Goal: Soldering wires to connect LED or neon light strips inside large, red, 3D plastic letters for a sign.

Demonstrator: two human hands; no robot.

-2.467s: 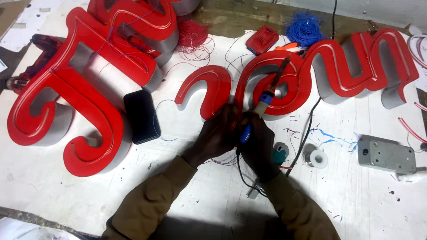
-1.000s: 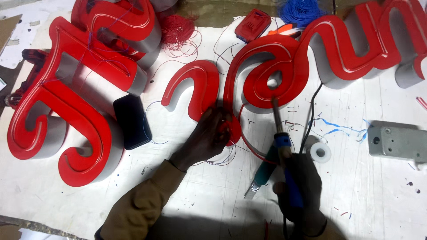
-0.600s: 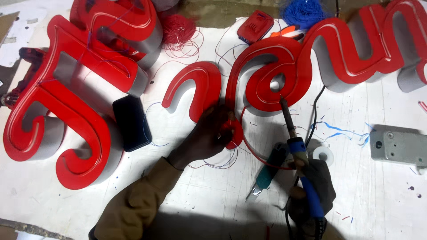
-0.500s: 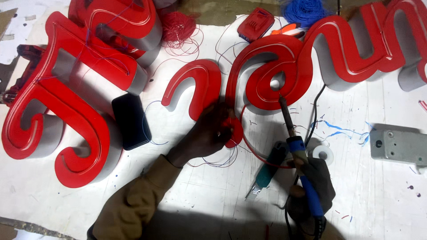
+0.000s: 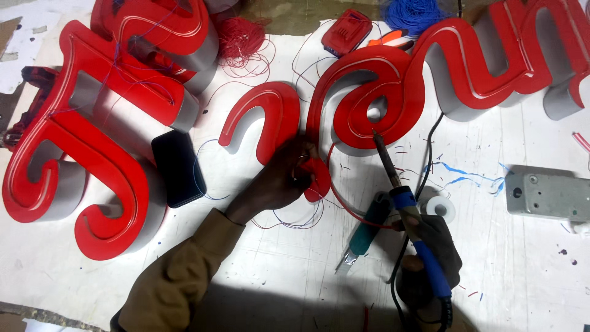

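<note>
Red sign letters lie across the white bench, four pieces in view: a big looping one at the left, another behind it, a small hook-shaped piece in the middle, and a long wavy one at the right. The left hand is closed on thin wires at the lower tip of the hook-shaped piece. The right hand grips one blue-handled soldering iron, its tip raised toward the wavy letter's lower curl. Just beside it lie one teal-handled tool and one small white spool. One black phone lies against the big looping letter. One grey metal box sits at the right. At the back are one red wire tangle, one blue tangle and one red battery pack.
</note>
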